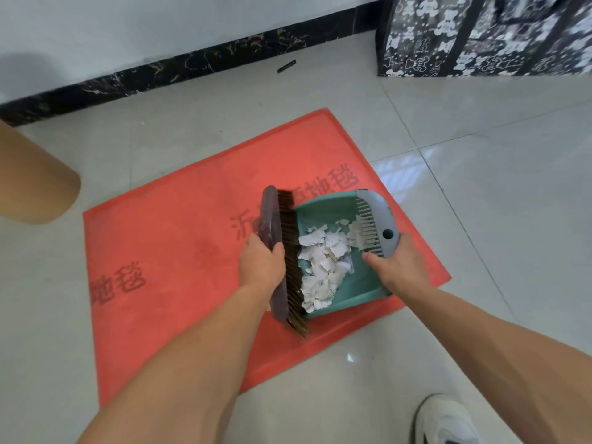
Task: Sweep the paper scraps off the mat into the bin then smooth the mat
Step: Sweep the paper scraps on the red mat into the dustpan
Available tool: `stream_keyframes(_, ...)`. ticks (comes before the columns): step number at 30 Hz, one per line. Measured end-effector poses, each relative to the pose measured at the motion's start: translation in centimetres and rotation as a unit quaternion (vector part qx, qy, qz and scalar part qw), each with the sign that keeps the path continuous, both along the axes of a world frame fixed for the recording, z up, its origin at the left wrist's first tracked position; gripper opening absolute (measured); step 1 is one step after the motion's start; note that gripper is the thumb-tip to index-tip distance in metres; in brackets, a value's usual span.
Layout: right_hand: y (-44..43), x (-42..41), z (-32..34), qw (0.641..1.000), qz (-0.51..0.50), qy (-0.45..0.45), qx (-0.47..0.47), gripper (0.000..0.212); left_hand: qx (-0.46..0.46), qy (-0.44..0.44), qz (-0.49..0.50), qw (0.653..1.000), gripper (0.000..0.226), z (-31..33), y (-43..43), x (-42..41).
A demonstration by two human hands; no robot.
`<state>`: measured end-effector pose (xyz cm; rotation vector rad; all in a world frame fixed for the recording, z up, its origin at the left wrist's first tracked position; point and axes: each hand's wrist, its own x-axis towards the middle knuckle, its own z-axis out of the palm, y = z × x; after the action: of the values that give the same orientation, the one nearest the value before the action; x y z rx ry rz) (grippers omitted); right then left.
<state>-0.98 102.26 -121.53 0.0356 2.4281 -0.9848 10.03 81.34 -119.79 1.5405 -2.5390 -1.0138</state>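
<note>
A red mat (179,251) with dark printed characters lies on the tiled floor. On its right part sits a teal dustpan (320,213) with a grey comb-edged back. A pile of white paper scraps (323,264) fills the pan. My left hand (261,264) grips the grey back of a hand brush (275,232), whose brown bristles press against the pan's open left edge. My right hand (397,264) holds the dustpan's grey back rim. One tiny white scrap (349,357) lies on the floor just below the mat.
A tan cardboard cylinder (35,181) stands at the left. A black-and-white patterned bag (480,33) stands at the back right. A dark marble skirting (179,68) runs along the wall, with a small dark strip (286,66) beside it. A white shoe (445,421) is at bottom right.
</note>
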Motion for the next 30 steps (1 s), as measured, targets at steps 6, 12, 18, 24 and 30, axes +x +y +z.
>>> stream_keyframes(6,-0.1,-0.1,-0.1,1.0,-0.005,-0.009,0.0,0.056,-0.025,0.086,-0.021,0.996,0.026,1.9,0.2,-2.2)
stream_keyframes(12,0.0,-0.3,-0.2,1.0,-0.004,-0.019,-0.006,0.054,-0.135,0.068,-0.052,0.987,0.028,2.9,-3.8,-1.0)
stream_keyframes(18,0.1,-0.4,-0.4,1.0,-0.006,-0.022,-0.009,0.054,-0.163,-0.062,-0.044,0.984,0.033,1.8,-6.2,1.7)
stream_keyframes(24,0.1,-0.3,-1.1,1.0,-0.01,-0.028,-0.002,0.053,-0.102,-0.099,-0.059,0.988,0.033,-0.2,-5.0,2.8)
stream_keyframes(30,-0.4,0.0,-1.3,0.999,-0.019,-0.034,-0.017,0.053,-0.043,-0.055,-0.091,0.993,0.029,-0.1,-1.8,0.8)
